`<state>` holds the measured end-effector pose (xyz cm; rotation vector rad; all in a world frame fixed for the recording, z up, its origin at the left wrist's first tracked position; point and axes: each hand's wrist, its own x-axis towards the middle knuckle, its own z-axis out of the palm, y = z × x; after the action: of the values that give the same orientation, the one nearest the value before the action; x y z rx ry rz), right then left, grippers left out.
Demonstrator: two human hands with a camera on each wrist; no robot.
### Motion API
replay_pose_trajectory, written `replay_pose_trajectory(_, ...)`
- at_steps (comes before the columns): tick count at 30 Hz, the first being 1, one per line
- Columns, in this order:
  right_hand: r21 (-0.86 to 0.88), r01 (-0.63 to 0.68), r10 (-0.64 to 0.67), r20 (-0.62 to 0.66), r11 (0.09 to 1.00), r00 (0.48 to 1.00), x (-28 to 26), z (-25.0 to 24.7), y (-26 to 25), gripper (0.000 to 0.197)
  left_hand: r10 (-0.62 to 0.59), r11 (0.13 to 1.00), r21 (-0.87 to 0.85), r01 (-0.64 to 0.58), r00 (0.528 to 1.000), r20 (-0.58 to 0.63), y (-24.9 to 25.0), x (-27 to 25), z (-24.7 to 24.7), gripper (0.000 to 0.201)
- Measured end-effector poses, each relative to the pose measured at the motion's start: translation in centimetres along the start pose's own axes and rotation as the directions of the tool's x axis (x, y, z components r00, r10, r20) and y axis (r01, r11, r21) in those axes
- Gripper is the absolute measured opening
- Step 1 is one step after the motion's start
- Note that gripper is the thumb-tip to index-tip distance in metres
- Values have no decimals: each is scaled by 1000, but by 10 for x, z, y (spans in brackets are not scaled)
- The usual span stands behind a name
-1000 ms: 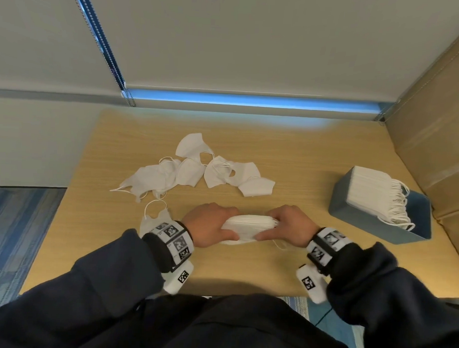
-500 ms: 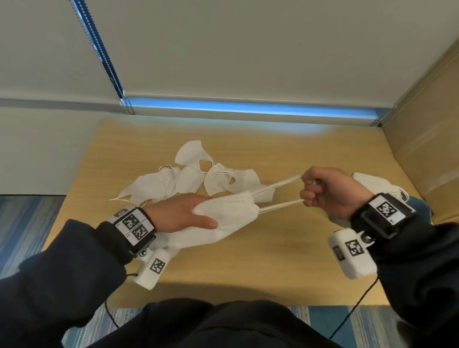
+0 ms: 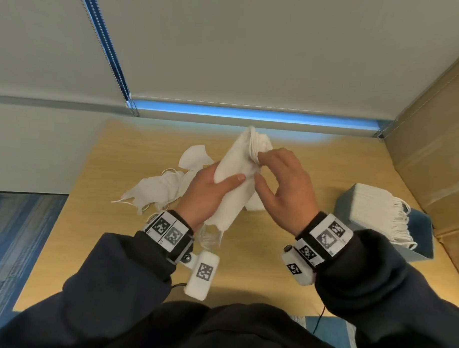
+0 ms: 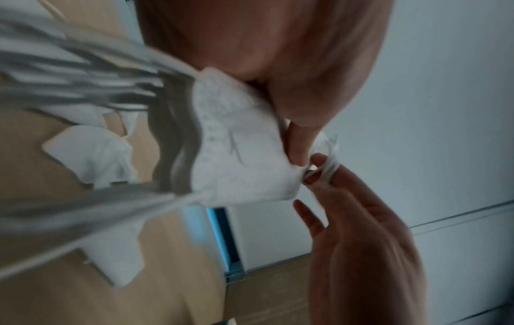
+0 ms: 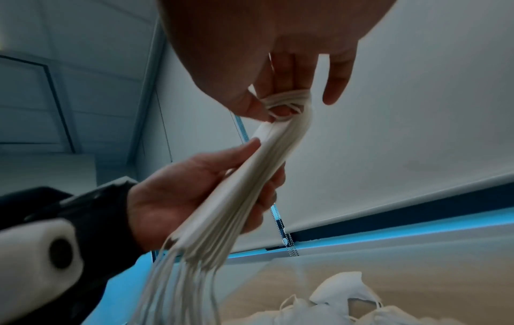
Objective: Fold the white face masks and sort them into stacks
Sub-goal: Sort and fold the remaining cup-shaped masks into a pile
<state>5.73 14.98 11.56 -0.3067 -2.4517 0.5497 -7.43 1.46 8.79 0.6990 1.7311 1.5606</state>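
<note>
A stack of folded white masks point(image 3: 236, 184) is held up above the wooden table point(image 3: 284, 274), tilted with one end toward the far wall. My left hand point(image 3: 212, 189) grips its middle, thumb across the top point(image 5: 194, 182). My right hand point(image 3: 277, 175) pinches the bundled ear loops point(image 5: 286, 101) at the stack's far end, the loops wound round a finger point(image 4: 325, 165). The other loops point(image 5: 178, 285) dangle from the near end. Loose unfolded masks point(image 3: 157, 189) lie on the table behind my left hand.
A grey-blue box point(image 3: 419, 232) holding a row of folded masks point(image 3: 378, 207) sits at the table's right side. A tan padded wall point(image 3: 438, 129) rises on the right. A window blind with a bead chain point(image 3: 110, 55) hangs behind the table.
The stack rose from the table. My right hand, which had pulled the loops out to the right, came back to the stack's far end with the loops gathered. The left hand turned the stack more upright.
</note>
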Motion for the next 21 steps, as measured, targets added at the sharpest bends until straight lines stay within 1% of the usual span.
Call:
replay_pose_trajectory(3, -45, 38, -37, 42, 998, 998, -3, 5, -5, 51, 67, 996, 57, -62, 993, -102, 16, 5, 2, 34)
replay_pose_trajectory(5, -37, 31, -29, 65, 999, 997, -4, 2, -11, 59, 105, 991, 90, -94, 986, -127, 22, 7, 4, 38)
replay_pose_trajectory(7, 27, 9, -11, 76, 1000, 997, -4, -3, -12, 63, 143, 984, 128, -126, 981, -134, 26, 9, 6, 38)
replay_pose_trajectory(8, 57, -3, 0, 59, 998, 998, -4, -5, -11, 64, 154, 980, 146, -134, 979, -134, 27, 9, 6, 36)
replay_pose_trajectory(10, 136, -43, 47, -27, 990, 999, -4, -10, -7, 63, 165, 974, 175, -142, 978, -125, 29, 9, 6, 33)
replay_pose_trajectory(11, 207, -82, 99, -74, 975, 992, -3, -13, -6, 61, 165, 973, 180, -142, 979, -118, 30, 9, 5, 32)
replay_pose_trajectory(12, 309, -144, 184, -103, 940, 978, -2, -17, -7, 57, 163, 974, 178, -142, 981, -109, 30, 8, 5, 32)
replay_pose_trajectory(13, 444, -221, 300, -114, 868, 947, 0, -22, -8, 50, 168, 974, 173, -149, 981, -101, 31, 8, 4, 32)
replay_pose_trajectory(14, 596, -282, 424, -109, 751, 899, 3, -27, -9, 42, 176, 973, 168, -159, 980, -90, 32, 8, 3, 32)
replay_pose_trajectory(15, 733, -305, 536, -96, 609, 839, 6, -33, -10, 34, 186, 972, 161, -172, 980, -74, 33, 8, 2, 31)
replay_pose_trajectory(16, 825, -298, 620, -79, 480, 781, 10, -39, -10, 30, 192, 972, 149, -183, 980, -51, 35, 8, 1, 31)
replay_pose_trajectory(17, 869, -294, 677, -62, 398, 734, 14, -44, -8, 32, 194, 973, 128, -190, 981, -19, 36, 9, -1, 30)
replay_pose_trajectory(18, 883, -316, 702, -21, 347, 711, 19, -48, -4, 42, 189, 976, 102, -191, 982, 27, 38, 9, -2, 30)
replay_pose_trajectory(19, 880, -358, 686, 51, 313, 726, 23, -51, 1, 58, 179, 980, 77, -186, 980, 87, 39, 10, -4, 31)
replay_pose_trajectory(20, 872, -401, 625, 151, 281, 766, 27, -53, 5, 77, 170, 982, 60, -181, 973, 155, 40, 10, -4, 33)
replay_pose_trajectory(21, 861, -439, 533, 251, 259, 808, 32, -53, 5, 91, 165, 982, 53, -180, 962, 218, 41, 11, -4, 35)
